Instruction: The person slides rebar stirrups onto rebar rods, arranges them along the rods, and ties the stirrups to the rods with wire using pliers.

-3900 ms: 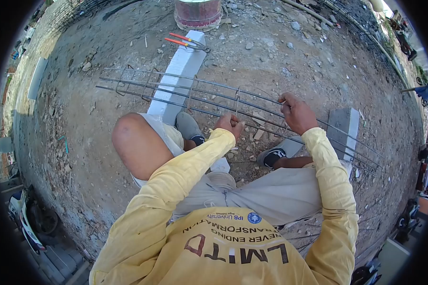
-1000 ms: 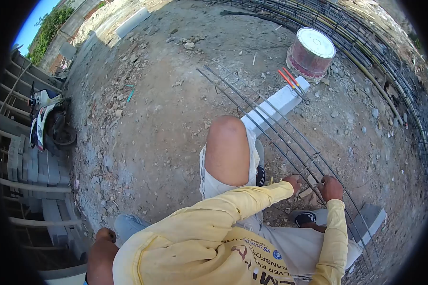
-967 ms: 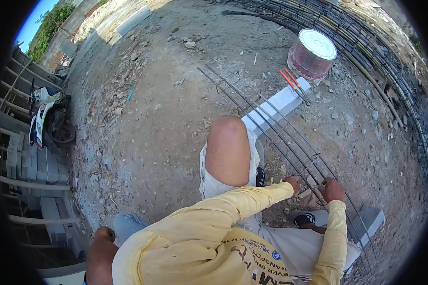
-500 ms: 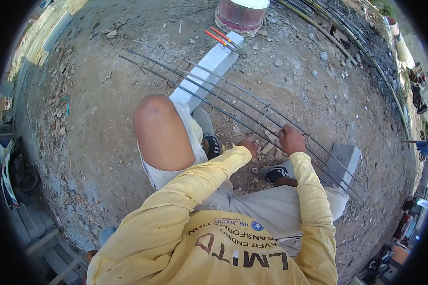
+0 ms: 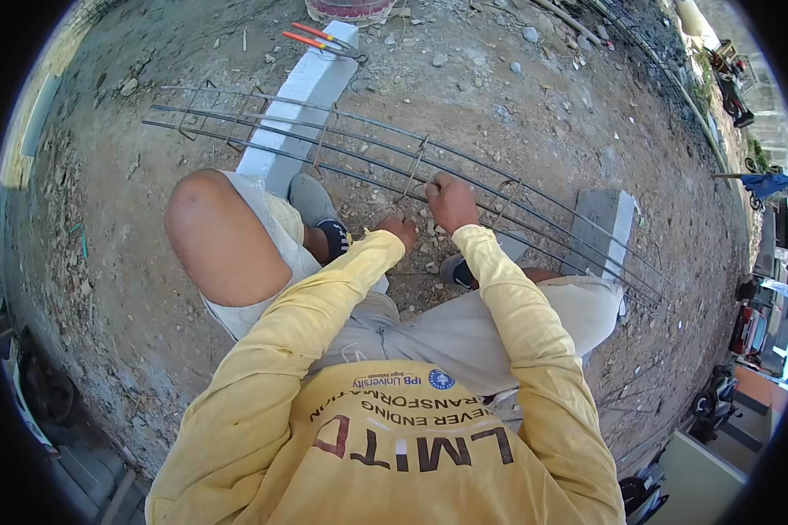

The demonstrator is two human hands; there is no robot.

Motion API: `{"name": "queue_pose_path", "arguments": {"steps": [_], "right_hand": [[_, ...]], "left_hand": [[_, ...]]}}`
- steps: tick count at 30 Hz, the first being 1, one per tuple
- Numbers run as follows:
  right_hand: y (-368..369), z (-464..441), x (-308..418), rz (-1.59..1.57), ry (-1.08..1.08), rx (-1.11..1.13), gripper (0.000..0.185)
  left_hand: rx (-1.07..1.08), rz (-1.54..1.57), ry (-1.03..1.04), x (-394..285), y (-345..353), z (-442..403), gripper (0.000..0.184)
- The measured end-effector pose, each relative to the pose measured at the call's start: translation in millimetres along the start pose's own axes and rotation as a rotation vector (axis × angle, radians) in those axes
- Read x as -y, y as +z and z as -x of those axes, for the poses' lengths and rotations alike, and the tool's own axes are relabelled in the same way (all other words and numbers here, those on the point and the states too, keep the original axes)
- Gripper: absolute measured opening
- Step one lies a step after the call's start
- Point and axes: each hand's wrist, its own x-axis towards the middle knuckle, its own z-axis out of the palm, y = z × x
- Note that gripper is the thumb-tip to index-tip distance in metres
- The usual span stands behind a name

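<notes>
A long rebar cage [image 5: 368, 179] of several steel bars with square stirrups lies across two supports in front of me. My right hand [image 5: 453, 203] is closed at the nearest bar, just right of a stirrup [image 5: 416, 164]. What its fingertips pinch is hidden. Below and left of it, my left hand [image 5: 399, 229] is curled on the near side of the bars, and I cannot make out anything in it. The left support is a white-topped concrete beam [image 5: 296, 101], and the right one is a grey block [image 5: 606, 229]. Orange-handled pincers [image 5: 324, 42] rest on the beam's far end.
A reddish bucket [image 5: 350, 7] stands beyond the beam. My shoes [image 5: 317, 210] are on stony ground below the bars, and my bent knees flank them. More long bars [image 5: 652, 61] lie at the far right. Parked vehicles [image 5: 751, 328] stand at the right edge.
The view has shifted, so the cage appears further left and higher. My right hand has moved slightly left along the bars, uncovering a stirrup to its right. The left hand stays near it.
</notes>
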Motion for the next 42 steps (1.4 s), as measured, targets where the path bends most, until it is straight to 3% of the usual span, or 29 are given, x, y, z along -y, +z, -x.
{"name": "queue_pose_path", "arguments": {"steps": [4, 7, 14, 18, 23, 26, 30, 33, 39, 42], "right_hand": [[12.8, 9.4, 3.3, -0.075, -0.079, -0.027, 0.022], [12.0, 14.1, 8.8, -0.085, 0.011, 0.064, 0.023], [9.8, 18.8, 4.1, -0.141, -0.046, 0.063, 0.025], [7.0, 21.0, 4.3, -0.159, -0.083, 0.101, 0.025], [-0.5, 21.8, 3.8, -0.184, -0.072, 0.213, 0.024], [2.5, 20.6, -4.7, -0.198, -0.110, 0.227, 0.023], [2.4, 22.0, -5.4, -0.224, -0.114, 0.221, 0.022], [-0.2, 22.8, -4.5, -0.237, -0.137, 0.220, 0.021], [2.3, 21.0, -4.6, -0.188, -0.116, 0.219, 0.023], [-0.3, 21.4, -0.9, -0.180, -0.109, 0.219, 0.023]], "left_hand": [[0.045, -0.107, 0.016, 3.0, 0.4, -6.1, 0.048], [0.062, -0.144, 0.037, 0.3, -2.5, -1.7, 0.047], [0.034, -0.241, 0.017, -11.6, -16.7, 9.4, 0.046], [0.151, -0.502, 0.301, 30.1, 3.6, -41.8, 0.040], [0.333, -0.489, 0.416, -32.1, -75.6, 4.3, 0.029], [0.383, 0.205, 0.009, -32.9, -88.0, 5.0, 0.042], [0.316, 0.747, -0.241, -30.5, -80.5, 1.5, 0.040], [0.283, 0.749, -0.225, -36.8, -85.0, 9.8, 0.046], [0.127, 0.499, 0.135, -8.8, -52.8, -4.0, 0.044], [0.022, 0.550, 0.079, 1.7, -39.9, -19.4, 0.037]]}}
